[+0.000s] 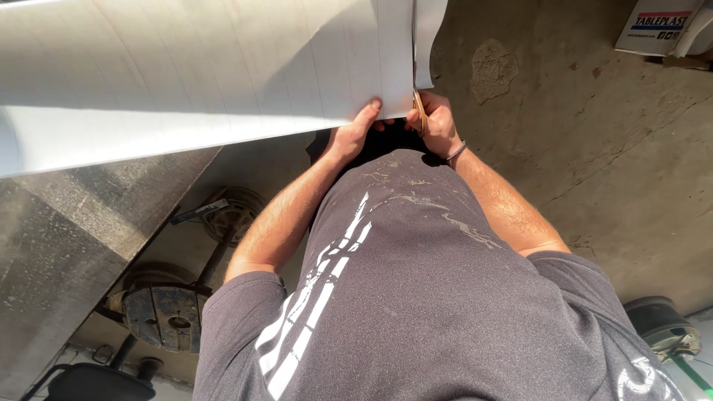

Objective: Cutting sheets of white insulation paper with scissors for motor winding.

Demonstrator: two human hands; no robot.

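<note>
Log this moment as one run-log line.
left hand: grips white sheet edge | right hand: holds scissors at cut line | floor: concrete

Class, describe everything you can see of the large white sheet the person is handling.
The white sheet is wide, thin and smooth with faint parallel lines, like paper or plastic film. It lies over a grey surface, sunlit with a shadow band. The left hand pinches its near edge; the right hand holds a yellow-handled tool at a straight split separating a narrow strip.

head view, steeply downward, close
</note>
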